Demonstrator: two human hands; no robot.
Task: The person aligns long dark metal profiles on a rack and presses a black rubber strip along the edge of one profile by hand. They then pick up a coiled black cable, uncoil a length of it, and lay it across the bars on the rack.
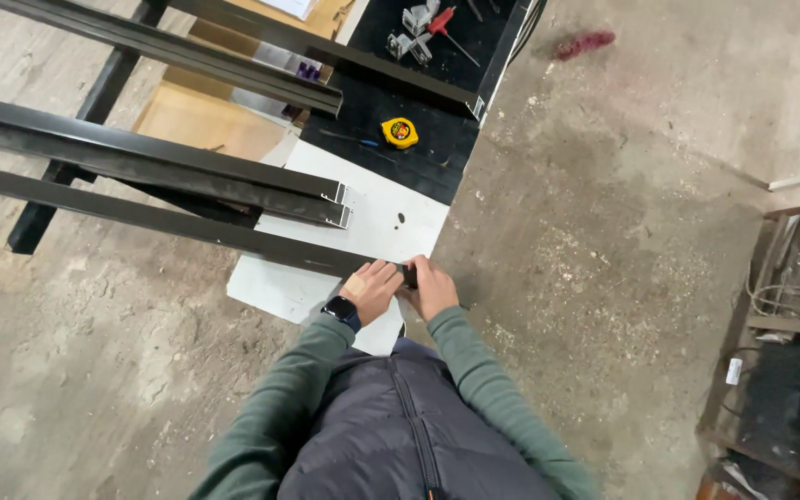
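Black profiles point(159, 218): five; hands: two.

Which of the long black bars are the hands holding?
The nearest bar, the lowest one. Both hands, left and right, grip its end; the other bars lie untouched farther up.

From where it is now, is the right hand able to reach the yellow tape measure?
Probably yes, with a stretch. The right hand rests on the end of the black bar; the tape measure lies farther up the table, with only bare tabletop between.
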